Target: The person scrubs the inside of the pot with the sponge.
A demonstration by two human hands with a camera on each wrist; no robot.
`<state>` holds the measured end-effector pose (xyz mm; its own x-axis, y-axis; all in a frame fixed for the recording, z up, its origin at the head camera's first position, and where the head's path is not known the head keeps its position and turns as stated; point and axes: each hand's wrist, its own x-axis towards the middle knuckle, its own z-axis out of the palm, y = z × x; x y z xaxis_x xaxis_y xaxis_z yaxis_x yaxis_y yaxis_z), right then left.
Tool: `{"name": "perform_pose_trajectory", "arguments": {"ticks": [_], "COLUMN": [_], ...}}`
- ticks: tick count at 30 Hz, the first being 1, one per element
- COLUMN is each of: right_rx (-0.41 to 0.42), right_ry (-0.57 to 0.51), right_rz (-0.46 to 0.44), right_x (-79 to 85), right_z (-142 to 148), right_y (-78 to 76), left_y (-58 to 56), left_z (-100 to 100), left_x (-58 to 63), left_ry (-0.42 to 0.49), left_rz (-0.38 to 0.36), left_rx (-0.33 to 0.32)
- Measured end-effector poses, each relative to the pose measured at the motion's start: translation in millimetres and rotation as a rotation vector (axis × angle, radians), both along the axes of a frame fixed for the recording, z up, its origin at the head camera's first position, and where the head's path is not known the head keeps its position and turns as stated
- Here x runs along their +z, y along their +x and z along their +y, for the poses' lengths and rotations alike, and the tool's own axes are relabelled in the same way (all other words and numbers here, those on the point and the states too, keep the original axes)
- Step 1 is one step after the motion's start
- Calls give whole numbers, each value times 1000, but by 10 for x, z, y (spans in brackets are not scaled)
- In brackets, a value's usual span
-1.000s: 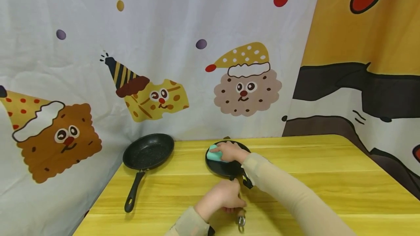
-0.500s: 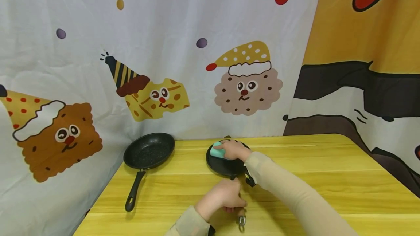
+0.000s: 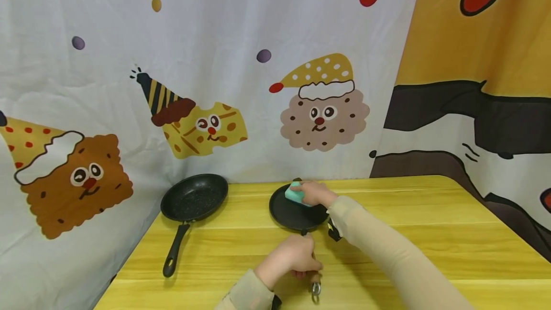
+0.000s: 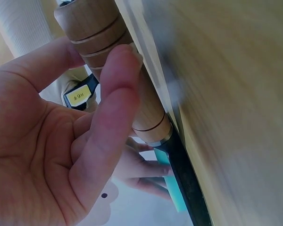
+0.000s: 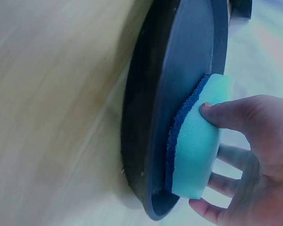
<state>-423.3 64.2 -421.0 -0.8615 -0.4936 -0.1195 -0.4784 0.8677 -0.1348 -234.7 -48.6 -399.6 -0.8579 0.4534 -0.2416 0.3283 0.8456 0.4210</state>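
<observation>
A small black frying pan [image 3: 289, 215] lies on the table with its wooden handle [image 4: 148, 106] toward me. My left hand [image 3: 292, 257] grips that handle, thumb and fingers around the wood. Inside the pan, my right hand [image 3: 316, 193] holds a turquoise sponge [image 5: 198, 143] between thumb and fingers. The sponge's dark blue scouring side [image 5: 181, 129] faces down against the pan's inner surface, near the rim in the right wrist view. In the left wrist view, part of the sponge shows beyond the handle.
A larger black speckled frying pan [image 3: 194, 199] rests at the table's left, its black handle [image 3: 175, 252] pointing toward me. The wooden table [image 3: 413, 224] ends at a printed cartoon curtain [image 3: 254, 157] behind and at the left.
My right hand has slid the sponge across the pan from its left side toward the right and back. My left hand keeps its grip on the handle, nearly still.
</observation>
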Motion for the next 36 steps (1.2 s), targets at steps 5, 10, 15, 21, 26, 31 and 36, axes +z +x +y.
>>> {"name": "perform_pose_trajectory", "arguments": {"ticks": [5, 10, 15, 21, 26, 31, 36], "right_rx": [3, -1, 10, 30, 70, 111, 136], "right_ry": [11, 16, -8, -33, -38, -46, -45], "right_rz": [5, -27, -54, -75, -86, -93, -76], "right_x": [21, 34, 29, 91, 85, 101, 119], "right_z": [64, 112, 161, 195, 208, 177, 87], "right_y": [37, 110, 185, 312, 380, 452, 551], "left_y": [-2, 0, 12, -1, -10, -8, 4], "left_z": [5, 9, 0, -3, -5, -9, -9], "left_x": [-1, -21, -20, -24, -31, -32, -14], "left_ry": [-7, -3, 19, 35, 54, 63, 58], "left_rz": [-4, -14, -8, -29, -41, -38, -24], "left_rx": [1, 4, 6, 13, 12, 12, 9]}}
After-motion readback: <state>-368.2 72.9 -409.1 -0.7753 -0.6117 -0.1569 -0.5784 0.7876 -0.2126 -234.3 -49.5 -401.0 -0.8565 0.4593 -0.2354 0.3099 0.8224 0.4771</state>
